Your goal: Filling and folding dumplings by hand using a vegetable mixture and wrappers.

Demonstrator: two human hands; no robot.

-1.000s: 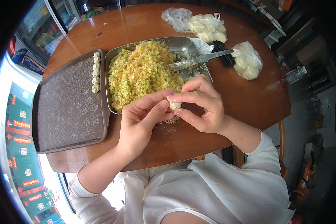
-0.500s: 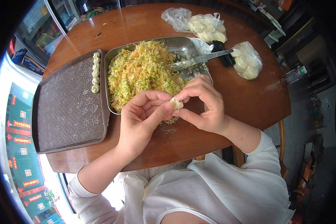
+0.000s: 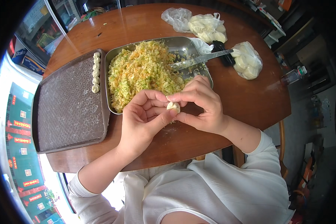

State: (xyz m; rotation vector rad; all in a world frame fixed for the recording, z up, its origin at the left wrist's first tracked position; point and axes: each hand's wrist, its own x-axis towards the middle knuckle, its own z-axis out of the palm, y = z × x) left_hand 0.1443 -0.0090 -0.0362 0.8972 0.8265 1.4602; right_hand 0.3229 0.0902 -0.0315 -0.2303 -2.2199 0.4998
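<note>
A small pale dumpling (image 3: 173,107) sits between my two hands, just in front of a metal tray (image 3: 193,47). My left hand (image 3: 145,112) pinches it between thumb and fingers from the left. From the right, my right hand (image 3: 202,102) grips its edge with thumb and fingertips. Chopped yellow-green filling (image 3: 142,71) is heaped in the metal tray, and a long flat metal spatula (image 3: 198,61) rests across the tray's right side. On the brown textured tray (image 3: 69,100) to the left, several finished dumplings (image 3: 96,72) stand in one row along the right edge.
Clear plastic bags of pale dough rounds (image 3: 247,61) lie at the right, with another dough bag (image 3: 209,28) at the back. A black object (image 3: 223,54) lies under the spatula's end. A clear bottle (image 3: 294,74) shows past the table's right edge. Crumbs dot the wooden table (image 3: 250,100).
The dumpling has turned between my fingers and now looks rounder and more closed. My right fingertips have shifted slightly left over its top. The trays and bags have not moved.
</note>
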